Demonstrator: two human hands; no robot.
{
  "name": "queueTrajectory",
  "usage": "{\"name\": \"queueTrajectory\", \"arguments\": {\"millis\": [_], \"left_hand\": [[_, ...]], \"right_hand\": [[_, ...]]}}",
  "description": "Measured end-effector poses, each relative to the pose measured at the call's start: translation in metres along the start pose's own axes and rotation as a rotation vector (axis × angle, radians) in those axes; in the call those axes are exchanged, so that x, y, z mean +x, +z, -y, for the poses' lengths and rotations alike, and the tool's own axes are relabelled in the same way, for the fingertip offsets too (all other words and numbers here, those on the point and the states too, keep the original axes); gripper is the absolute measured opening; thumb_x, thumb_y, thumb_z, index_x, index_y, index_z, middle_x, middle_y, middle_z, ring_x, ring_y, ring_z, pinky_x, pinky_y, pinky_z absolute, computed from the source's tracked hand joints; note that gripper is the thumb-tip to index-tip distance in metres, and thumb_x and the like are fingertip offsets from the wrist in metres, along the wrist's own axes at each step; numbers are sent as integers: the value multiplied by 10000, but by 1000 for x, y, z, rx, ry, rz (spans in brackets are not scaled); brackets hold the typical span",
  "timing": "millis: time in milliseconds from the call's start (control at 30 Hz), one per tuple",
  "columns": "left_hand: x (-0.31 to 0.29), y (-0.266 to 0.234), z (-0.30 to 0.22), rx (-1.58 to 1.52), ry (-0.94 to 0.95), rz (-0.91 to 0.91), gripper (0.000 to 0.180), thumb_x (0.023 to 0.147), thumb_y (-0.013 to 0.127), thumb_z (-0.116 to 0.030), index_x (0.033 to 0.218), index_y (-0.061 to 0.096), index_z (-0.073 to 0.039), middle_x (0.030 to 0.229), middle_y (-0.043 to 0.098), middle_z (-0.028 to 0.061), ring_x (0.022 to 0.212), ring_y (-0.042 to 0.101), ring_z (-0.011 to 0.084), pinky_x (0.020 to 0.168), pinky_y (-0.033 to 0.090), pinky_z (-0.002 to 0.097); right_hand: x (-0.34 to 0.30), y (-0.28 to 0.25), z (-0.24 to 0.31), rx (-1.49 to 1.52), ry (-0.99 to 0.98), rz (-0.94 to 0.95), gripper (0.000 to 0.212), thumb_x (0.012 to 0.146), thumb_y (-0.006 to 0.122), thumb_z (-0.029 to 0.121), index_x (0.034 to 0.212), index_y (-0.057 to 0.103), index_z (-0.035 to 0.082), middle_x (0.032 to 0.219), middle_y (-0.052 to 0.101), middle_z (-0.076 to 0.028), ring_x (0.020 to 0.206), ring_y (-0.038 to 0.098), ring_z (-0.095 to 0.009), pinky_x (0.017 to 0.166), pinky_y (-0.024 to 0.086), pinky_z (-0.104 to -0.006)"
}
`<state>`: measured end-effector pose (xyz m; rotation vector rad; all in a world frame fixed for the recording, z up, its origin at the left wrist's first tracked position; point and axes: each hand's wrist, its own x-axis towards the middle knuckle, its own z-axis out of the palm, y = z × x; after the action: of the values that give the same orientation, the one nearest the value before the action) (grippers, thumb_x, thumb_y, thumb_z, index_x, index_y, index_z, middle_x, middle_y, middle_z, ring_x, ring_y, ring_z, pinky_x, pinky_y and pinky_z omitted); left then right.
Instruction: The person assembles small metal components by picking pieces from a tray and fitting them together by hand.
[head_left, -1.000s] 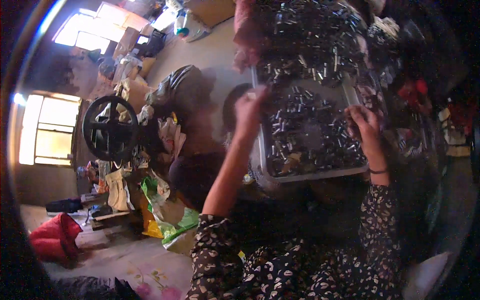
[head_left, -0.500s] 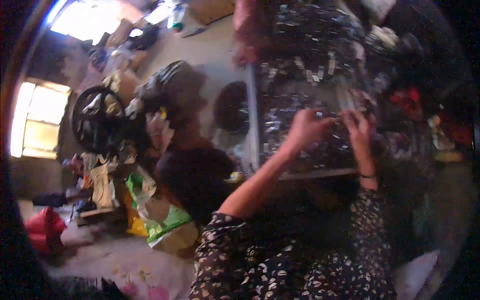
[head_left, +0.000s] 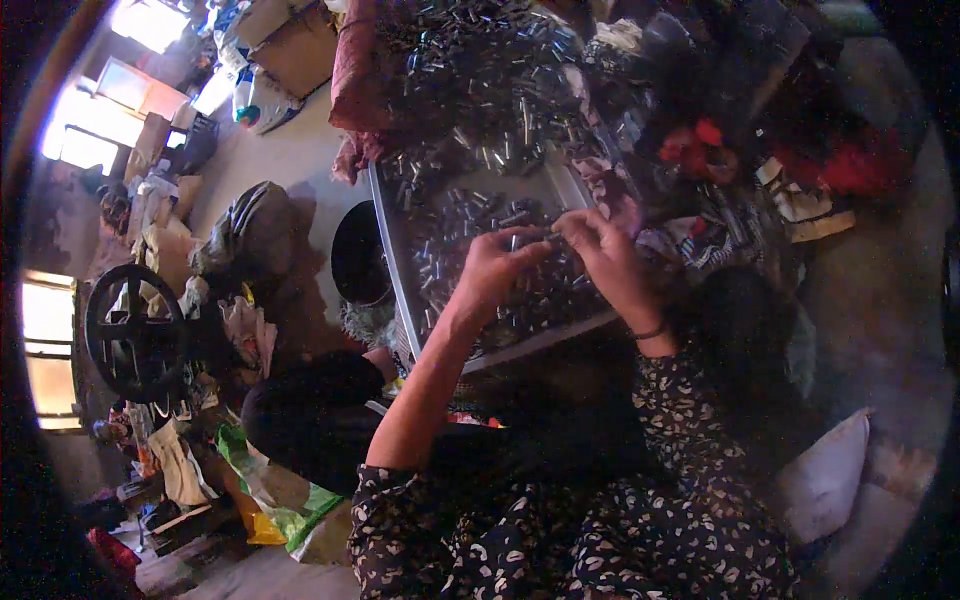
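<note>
My left hand (head_left: 490,268) is closed over a shallow tray (head_left: 388,255) with a pale rim, and a small shiny metal piece (head_left: 515,242) shows between its thumb and fingers. Close beside it, my right hand (head_left: 607,258) has its thumb and fingers pinched together; what they hold, if anything, is too small to make out. Beneath both hands lie many small metal cylinders (head_left: 470,215), loose in the tray. A larger heap of the same pieces (head_left: 480,60) spreads at the far side.
A dark round bowl (head_left: 360,255) stands left of the tray. Pink cloth (head_left: 355,75) borders the heap. Further left are a black wheel (head_left: 135,322) and a green and white sack (head_left: 270,480). Red cloth (head_left: 700,150) and patterned fabric (head_left: 735,225) lie to the right.
The view has swung to the right and grown sharper, so the surroundings appear shifted left. Both hands remain close together over the tray, with little change in their pose.
</note>
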<state>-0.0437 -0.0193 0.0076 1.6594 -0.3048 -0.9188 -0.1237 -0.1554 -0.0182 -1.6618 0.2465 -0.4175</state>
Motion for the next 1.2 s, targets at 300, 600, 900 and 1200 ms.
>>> {"name": "queueTrajectory", "arguments": {"millis": [300,600,900,1200], "left_hand": [[3,25,-10,231,55,55,246,772,561,-172,959,570,-13,711,582,27,569,502,77,490,400,215],[35,36,-7,231,48,175,231,727,586,-159,889,575,4,637,533,24,523,462,78,461,375,202],[77,51,-34,115,226,168,191,726,585,-121,868,579,7,723,576,54,594,509,100,506,406,223],[118,27,-46,862,701,144,156,789,491,-136,824,564,-2,663,547,6,568,467,68,521,377,214]], "right_hand": [[-11,-21,-6,-306,-172,-93,190,797,521,206,826,541,20,762,575,-127,715,565,-246,624,428,-329],[-36,-136,73,-825,-549,-918,221,737,566,83,946,507,44,917,513,-121,884,468,-292,809,347,-382],[8,-228,113,-705,-916,-1246,455,724,640,192,1072,428,-10,1065,463,-137,983,433,-244,887,304,-361],[50,-261,108,-739,-655,-1185,733,630,696,354,1147,395,-70,1164,438,-198,1089,418,-260,909,316,-310]]}}
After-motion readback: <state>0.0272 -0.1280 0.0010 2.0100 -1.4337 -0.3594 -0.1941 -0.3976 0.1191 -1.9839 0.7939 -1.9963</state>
